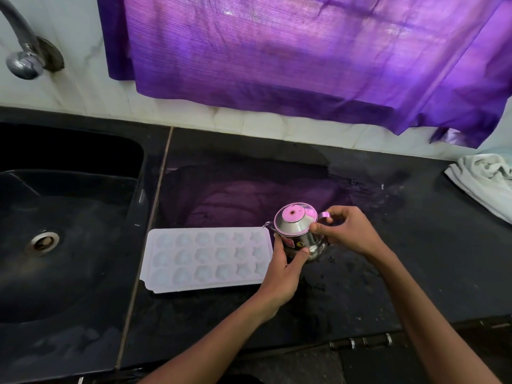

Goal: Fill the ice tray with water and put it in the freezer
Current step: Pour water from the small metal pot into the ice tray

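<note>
A white ice tray [206, 259] with several shaped cells lies flat on the black counter [360, 273], just right of the sink. At its right end stands a small steel kettle [297, 231] with a domed lid and a short spout facing the tray. My left hand [285, 270] grips the kettle's lower body from the front. My right hand [346, 231] pinches the kettle at its handle and lid rim from the right. Whether the cells hold water is not plain.
A black sink [63, 239] with a metal drain fills the left side, under a tap [23, 51] on the tiled wall. A purple curtain [304, 51] hangs over the back wall. A white cloth [484, 181] lies at the far right. The counter looks wet behind the kettle.
</note>
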